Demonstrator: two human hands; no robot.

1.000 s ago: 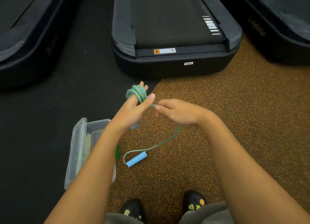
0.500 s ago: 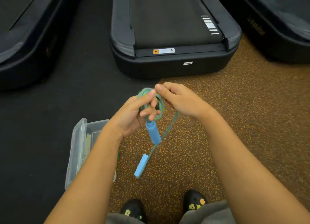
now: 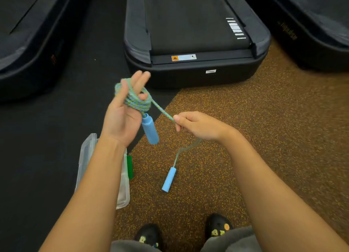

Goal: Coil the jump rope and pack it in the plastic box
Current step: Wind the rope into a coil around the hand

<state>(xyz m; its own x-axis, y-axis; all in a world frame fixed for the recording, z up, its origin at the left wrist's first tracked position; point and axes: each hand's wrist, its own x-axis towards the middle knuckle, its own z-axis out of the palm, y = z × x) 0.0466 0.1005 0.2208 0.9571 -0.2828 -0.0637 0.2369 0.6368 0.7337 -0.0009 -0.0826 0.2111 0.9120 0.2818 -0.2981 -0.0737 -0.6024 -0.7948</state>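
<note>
The jump rope is a blue-green braided cord with two light-blue handles. Several turns of it form a coil (image 3: pixel 136 100) wound around the raised fingers of my left hand (image 3: pixel 122 115), palm up. One handle (image 3: pixel 150 131) hangs from that coil beside the palm. My right hand (image 3: pixel 198 126) pinches the taut cord just right of the coil. The loose end drops below my right hand to the second handle (image 3: pixel 168 179), near the brown floor. The clear plastic box (image 3: pixel 86 157) lies open on the floor, partly hidden under my left forearm.
A dark treadmill (image 3: pixel 194 70) stands straight ahead, with others at far left (image 3: pixel 28 63) and far right (image 3: pixel 311 44). The floor is black mat on the left and brown speckled rubber on the right. A green item (image 3: pixel 130 166) sits at the box's right edge. My shoes (image 3: pixel 217 227) show below.
My left hand turned palm up and opened its fingers with the coil on them. My right hand moved from above the coil down and right, drawing the cord taut. The free handle shifted right.
</note>
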